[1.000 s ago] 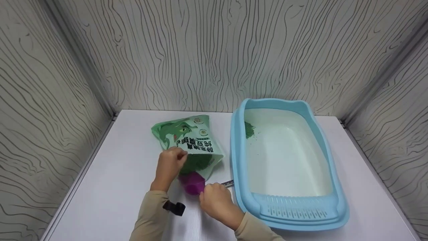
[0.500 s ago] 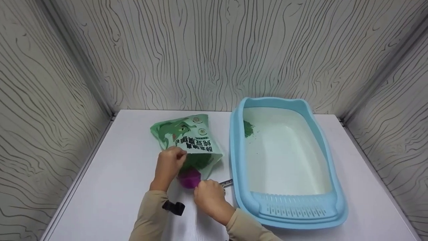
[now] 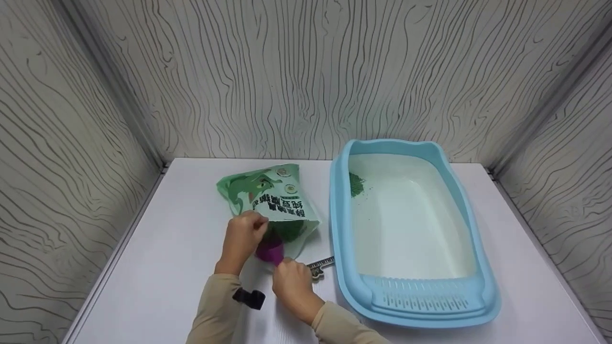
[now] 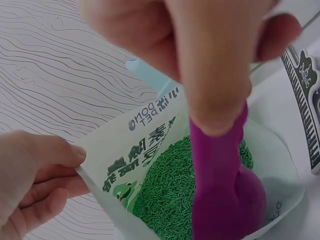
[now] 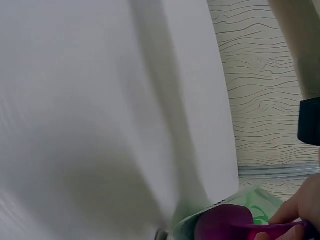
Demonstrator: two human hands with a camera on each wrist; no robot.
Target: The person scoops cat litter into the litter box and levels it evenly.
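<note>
My left hand (image 3: 243,239) pinches the edge of the open mouth of a green cat litter bag (image 3: 282,198), which lies on the table with its mouth towards me. Green litter pellets (image 4: 167,190) show inside. With my right hand (image 3: 295,286) I grip the handle of a purple scoop (image 3: 271,252). Its bowl is in the bag's mouth, next to the left hand. In the left wrist view the scoop (image 4: 217,195) overlaps the pellets, handle up. The right wrist view catches the scoop (image 5: 222,222) at its bottom edge.
A blue litter tray (image 3: 337,229) stands to the right, with a small pile of green pellets (image 3: 356,185) at its left inner side. Between bag and tray lies a black-and-white strip with a piano-key pattern (image 3: 321,263). Patterned walls (image 3: 267,81) enclose the table.
My right hand has moved left and a little forward with the scoop, whose bowl is now further into the bag's mouth. The left hand keeps its grip on the bag's edge.
</note>
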